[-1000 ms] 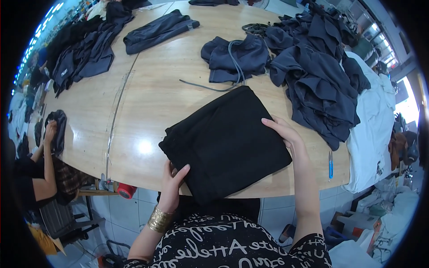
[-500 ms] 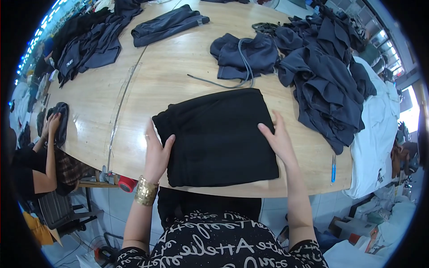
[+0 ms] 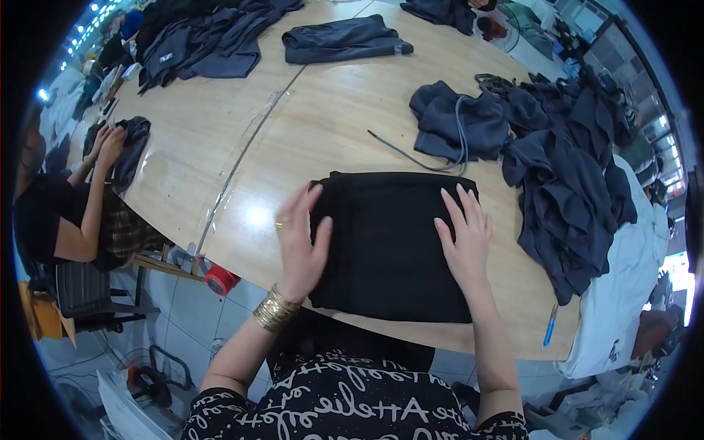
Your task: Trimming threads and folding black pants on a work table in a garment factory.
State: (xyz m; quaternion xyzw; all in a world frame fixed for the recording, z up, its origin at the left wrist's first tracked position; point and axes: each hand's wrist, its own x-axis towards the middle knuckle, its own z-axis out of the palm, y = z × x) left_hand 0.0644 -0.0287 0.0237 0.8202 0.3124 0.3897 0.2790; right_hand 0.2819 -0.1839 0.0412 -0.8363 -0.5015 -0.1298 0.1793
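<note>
Matt black cloth garment (image 3: 396, 249), glossy wood tabletop (image 3: 330, 110), shiny metal cuff (image 3: 276, 309)

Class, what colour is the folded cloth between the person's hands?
The folded cloth is black, with no pattern visible; the head view shows it best.

Big, looping pale script runs right across the black top (image 3: 352, 403) at the lower edge, line under line in a handwritten style, some strokes bending with the folds and the bottom row cut off by the frame! Over on the right, the white cloth (image 3: 642, 257) hanging past the bench (image 3: 242, 242) carries a small dark printed mark (image 3: 614, 350) low down, too small to make out, while up at the far left a little pale label (image 3: 166, 57) sits on the dark garments (image 3: 220, 44), any print on it unreadable.
</note>
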